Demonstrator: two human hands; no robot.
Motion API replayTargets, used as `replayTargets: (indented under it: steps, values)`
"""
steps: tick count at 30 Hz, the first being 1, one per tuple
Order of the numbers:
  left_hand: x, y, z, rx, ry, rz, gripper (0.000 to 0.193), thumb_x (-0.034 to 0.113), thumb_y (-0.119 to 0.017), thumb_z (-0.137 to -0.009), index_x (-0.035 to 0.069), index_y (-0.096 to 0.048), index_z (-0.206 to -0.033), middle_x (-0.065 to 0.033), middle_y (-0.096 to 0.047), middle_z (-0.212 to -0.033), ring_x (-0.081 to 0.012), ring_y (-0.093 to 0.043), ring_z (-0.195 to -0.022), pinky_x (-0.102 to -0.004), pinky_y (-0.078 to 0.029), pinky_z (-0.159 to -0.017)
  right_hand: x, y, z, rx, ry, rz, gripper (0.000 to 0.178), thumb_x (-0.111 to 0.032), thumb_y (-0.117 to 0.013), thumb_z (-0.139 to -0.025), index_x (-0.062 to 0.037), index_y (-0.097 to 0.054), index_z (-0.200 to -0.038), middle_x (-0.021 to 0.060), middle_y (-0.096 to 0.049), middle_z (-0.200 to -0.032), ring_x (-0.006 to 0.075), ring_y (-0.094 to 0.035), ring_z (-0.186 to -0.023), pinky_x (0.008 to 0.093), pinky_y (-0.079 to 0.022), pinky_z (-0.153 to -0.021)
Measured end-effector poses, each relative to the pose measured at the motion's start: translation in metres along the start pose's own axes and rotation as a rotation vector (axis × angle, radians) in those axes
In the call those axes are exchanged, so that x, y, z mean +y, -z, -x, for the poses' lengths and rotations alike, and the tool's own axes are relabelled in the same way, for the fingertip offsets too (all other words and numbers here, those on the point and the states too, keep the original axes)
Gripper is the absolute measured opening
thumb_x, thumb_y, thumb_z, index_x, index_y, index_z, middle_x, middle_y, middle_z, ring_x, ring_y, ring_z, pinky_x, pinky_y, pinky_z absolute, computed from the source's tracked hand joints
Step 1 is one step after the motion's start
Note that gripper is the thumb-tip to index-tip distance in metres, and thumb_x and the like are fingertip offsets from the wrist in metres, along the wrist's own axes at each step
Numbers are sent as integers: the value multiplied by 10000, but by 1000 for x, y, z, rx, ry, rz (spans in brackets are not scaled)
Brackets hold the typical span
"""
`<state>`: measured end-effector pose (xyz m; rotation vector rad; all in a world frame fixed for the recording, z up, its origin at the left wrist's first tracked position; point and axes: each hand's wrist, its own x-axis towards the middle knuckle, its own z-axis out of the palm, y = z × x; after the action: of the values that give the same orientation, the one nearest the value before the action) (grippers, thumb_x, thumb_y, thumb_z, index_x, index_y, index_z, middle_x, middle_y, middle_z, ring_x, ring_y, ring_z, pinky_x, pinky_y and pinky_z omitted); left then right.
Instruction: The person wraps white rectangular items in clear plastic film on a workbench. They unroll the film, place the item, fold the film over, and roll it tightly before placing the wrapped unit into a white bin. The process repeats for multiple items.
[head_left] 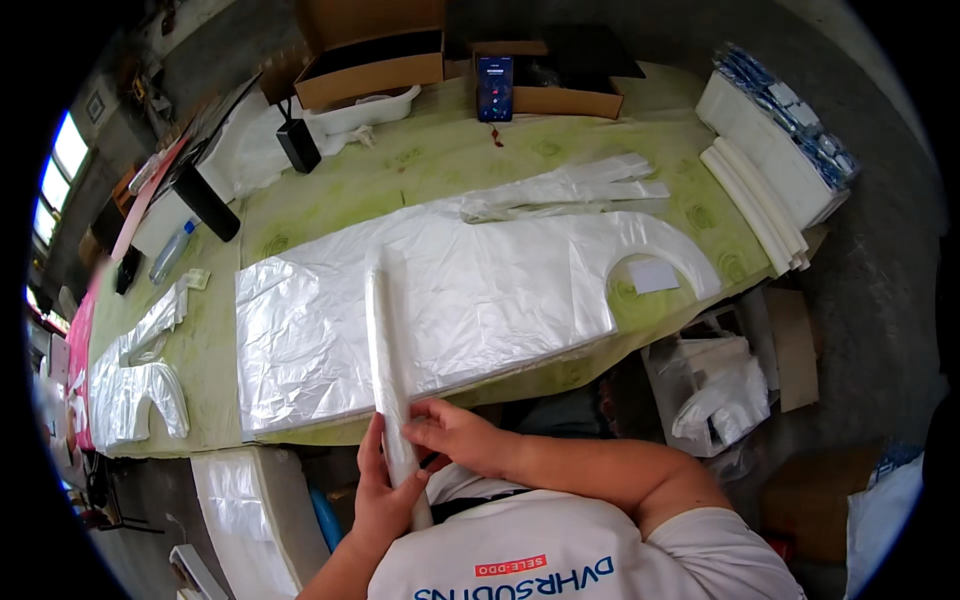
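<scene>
White roll (383, 345) between hands (465, 437) crosses table edge (560, 377).

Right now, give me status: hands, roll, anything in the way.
Left hand gripping plastic roll near lower end. Right hand against roll's right side. Roll extends over plastic sheets; nothing seen lying on it.

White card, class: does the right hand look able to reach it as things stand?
Probably yes: the right hand must leave the roll, but the card lies uncovered, with only flat film and cloth between.
</scene>
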<state>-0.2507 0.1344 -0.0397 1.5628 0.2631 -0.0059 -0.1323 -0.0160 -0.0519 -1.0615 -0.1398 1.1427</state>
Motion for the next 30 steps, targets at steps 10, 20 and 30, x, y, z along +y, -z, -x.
replayTargets:
  steps: [10, 20, 30]
  values:
    - [-2, -11, -5, 3, 11, 246, 938, -95, -615, -866, 174, -121, -1616, -155, -475, -1457, -248, -529, -1273, -392, -470, -1064, 12, 0, -3, 93, 14, -81, 361, -289, -652, -995, 1, -540, -1180, 85, -629, -1036, 140, -628, -860, 284, -565, -712]
    - [7, -41, -25, 48, -45, 380, 910, -92, -588, -906, 163, -76, -1613, -152, -399, -1480, -237, -489, -1284, -400, -484, -1039, 2, 5, 7, 112, 53, -168, 457, -414, -568, -1024, -27, -558, -1267, 63, -621, -1064, 125, -598, -907, 301, -543, -748]
    - [26, -70, -42, -85, -129, 226, 909, 8, -486, -982, 132, 184, -1584, -172, -201, -1591, -245, -333, -1397, -365, -301, -1146, -22, 25, 20, 192, 263, 36, 363, -311, -590, -1026, -1, -586, -1214, 36, -634, -1026, 93, -569, -908, 255, -489, -778]
